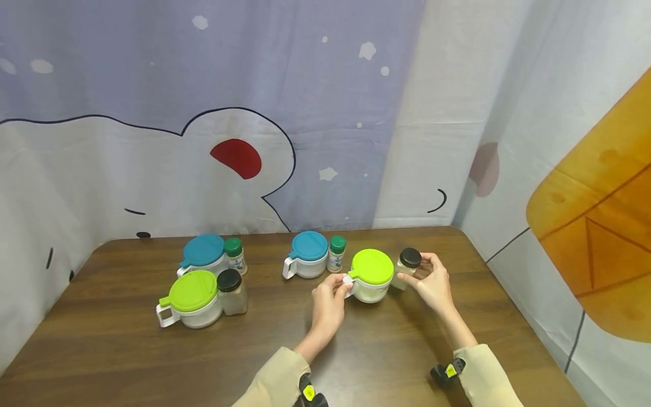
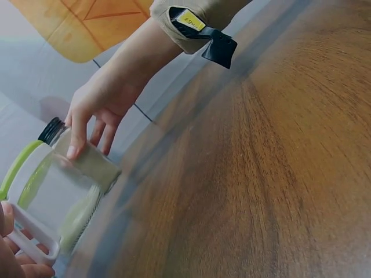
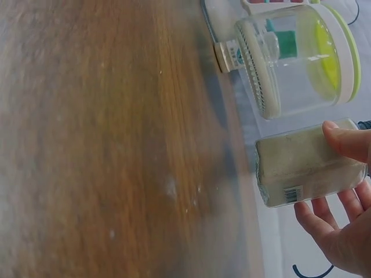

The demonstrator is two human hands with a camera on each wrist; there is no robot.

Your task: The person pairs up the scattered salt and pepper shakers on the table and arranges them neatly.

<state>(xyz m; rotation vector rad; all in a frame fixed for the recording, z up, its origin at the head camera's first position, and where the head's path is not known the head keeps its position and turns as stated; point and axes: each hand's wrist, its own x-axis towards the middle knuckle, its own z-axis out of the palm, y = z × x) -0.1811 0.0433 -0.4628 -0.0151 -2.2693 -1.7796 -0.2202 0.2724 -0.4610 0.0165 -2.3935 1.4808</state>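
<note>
In the head view my left hand (image 1: pixel 327 308) pinches the white handle of a clear seasoning pot with a lime-green lid (image 1: pixel 373 268). My right hand (image 1: pixel 436 287) holds a square glass spice jar with a black cap (image 1: pixel 409 258), close to the pot's right side. The right wrist view shows pale powder inside this jar (image 3: pixel 307 165), with the thumb on one side and fingers on the other. In the left wrist view the fingers (image 2: pixel 35 269) are at the pot's handle loop. Whether the pot and jar touch the table, I cannot tell.
Left of the pot stand a blue-lidded pot (image 1: pixel 309 247) and a green-capped shaker (image 1: pixel 337 254). Farther left are another blue-lidded pot (image 1: pixel 204 250), green-capped shaker (image 1: pixel 234 257), lime-lidded pot (image 1: pixel 193 291) and black-capped jar (image 1: pixel 232 293). A printed curtain (image 1: pixel 335 113) hangs behind the wooden table (image 1: pixel 203 367).
</note>
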